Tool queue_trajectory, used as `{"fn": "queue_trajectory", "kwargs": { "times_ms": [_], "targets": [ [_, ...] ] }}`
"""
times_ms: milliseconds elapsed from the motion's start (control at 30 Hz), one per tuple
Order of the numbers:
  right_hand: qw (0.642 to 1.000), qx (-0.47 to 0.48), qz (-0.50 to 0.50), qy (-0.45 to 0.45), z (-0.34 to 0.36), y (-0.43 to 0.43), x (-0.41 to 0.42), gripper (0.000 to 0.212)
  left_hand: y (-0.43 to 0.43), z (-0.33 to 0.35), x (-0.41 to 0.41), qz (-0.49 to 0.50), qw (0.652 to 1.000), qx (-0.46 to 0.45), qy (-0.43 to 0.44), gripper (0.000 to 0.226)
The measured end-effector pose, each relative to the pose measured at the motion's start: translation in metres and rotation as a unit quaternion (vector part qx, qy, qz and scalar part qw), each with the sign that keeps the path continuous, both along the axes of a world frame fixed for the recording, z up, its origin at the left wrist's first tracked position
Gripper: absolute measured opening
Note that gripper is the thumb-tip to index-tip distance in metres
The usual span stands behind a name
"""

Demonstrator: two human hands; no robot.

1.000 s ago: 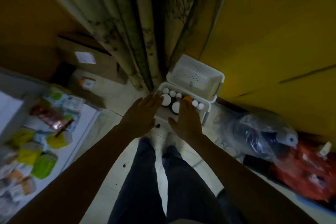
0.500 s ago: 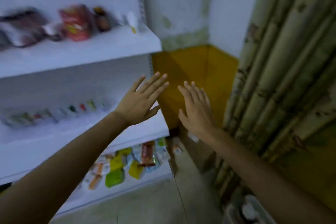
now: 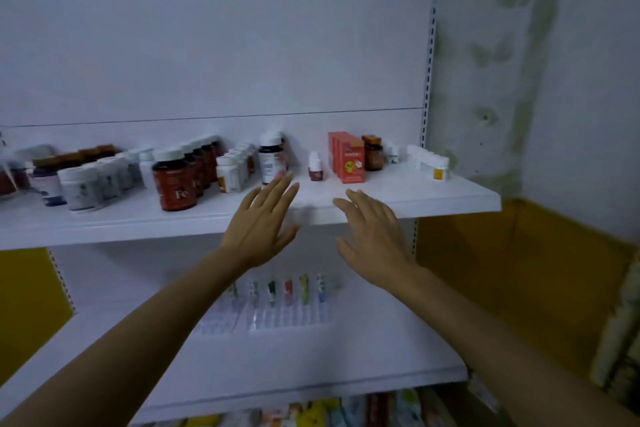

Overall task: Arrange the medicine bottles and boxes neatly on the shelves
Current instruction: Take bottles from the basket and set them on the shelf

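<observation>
A white upper shelf [image 3: 433,199] carries rows of medicine bottles. A big red-brown bottle [image 3: 174,184] stands left of centre, a dark bottle with a white label [image 3: 272,160] near the middle, and a small white-capped bottle [image 3: 316,167] beside red boxes [image 3: 348,158]. Small white bottles [image 3: 431,161] line the right end. My left hand [image 3: 261,224] and my right hand [image 3: 375,239] are raised in front of the shelf's front edge, fingers straight and spread, holding nothing. The left fingertips are close to the dark bottle.
A lower shelf [image 3: 311,357] holds a row of small packets [image 3: 287,291]. Below it, colourful packs [image 3: 329,412] show at the bottom edge. A yellow wall [image 3: 519,270] and a curtain [image 3: 620,340] are to the right.
The view swung up from a basket of bottles on the floor to the shelves. Both empty hands rose with it and are now in front of the upper shelf.
</observation>
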State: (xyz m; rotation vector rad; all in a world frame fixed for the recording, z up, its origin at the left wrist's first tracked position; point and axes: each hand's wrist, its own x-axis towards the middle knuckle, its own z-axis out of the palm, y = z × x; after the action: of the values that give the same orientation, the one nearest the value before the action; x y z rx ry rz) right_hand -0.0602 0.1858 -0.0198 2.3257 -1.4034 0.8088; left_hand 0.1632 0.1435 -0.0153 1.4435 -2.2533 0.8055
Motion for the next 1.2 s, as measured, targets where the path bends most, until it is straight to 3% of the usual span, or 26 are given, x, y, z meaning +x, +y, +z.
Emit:
{"fn": "queue_trajectory", "kwargs": {
  "times_ms": [367,600,833,1000,1200],
  "targets": [
    [0.998,0.056,-0.012,0.021,0.03,-0.031,0.073,0.065,-0.052,0.01,0.073,0.013,0.99,0.075,0.115,0.087],
    [0.999,0.031,0.01,0.0,0.06,-0.097,0.12,0.068,-0.07,-0.001,0.083,-0.005,0.985,-0.015,0.172,0.055],
    [0.978,0.105,-0.008,-0.182,0.073,-0.188,0.164,0.092,-0.072,-0.005,0.083,-0.022,0.978,-0.038,0.205,0.055],
    [0.914,0.195,-0.046,-0.352,0.055,-0.244,0.186,0.113,-0.075,-0.009,0.084,-0.001,0.973,-0.083,0.216,0.053],
    [0.867,0.214,-0.027,-0.448,0.043,-0.25,0.189,0.073,-0.08,-0.01,0.084,0.008,0.969,-0.092,0.228,0.053]
  ]
}}
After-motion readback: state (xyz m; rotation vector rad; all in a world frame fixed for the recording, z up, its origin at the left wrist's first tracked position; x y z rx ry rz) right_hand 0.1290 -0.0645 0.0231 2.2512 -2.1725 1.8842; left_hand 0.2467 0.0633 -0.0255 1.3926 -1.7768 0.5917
